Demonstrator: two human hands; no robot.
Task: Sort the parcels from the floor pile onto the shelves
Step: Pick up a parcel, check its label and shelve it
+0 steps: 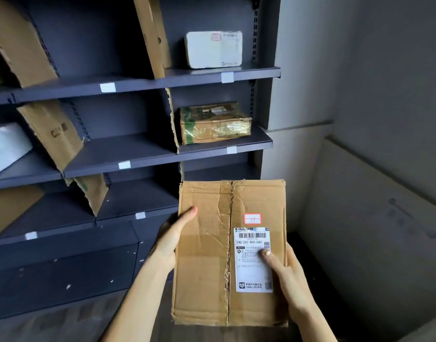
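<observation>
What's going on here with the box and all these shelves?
A person is holding a flat brown cardboard parcel in front of the dark grey metal shelving. The left hand grips its left edge and the right hand its right edge, thumb on the white shipping label. It is not on a shelf yet. Two parcels already sit in the right-hand compartments: a white padded parcel above, a tape-wrapped brown and green box below.

Dark shelving unit (pixel 128 149), bays split by leaning cardboard dividers (pixel 51 134). Upper right shelf held white parcel (pixel 213 49); shelf below it, tape-wrapped brown parcel (pixel 214 123). Second white package (pixel 4 146) lay far left, middle shelf.
</observation>
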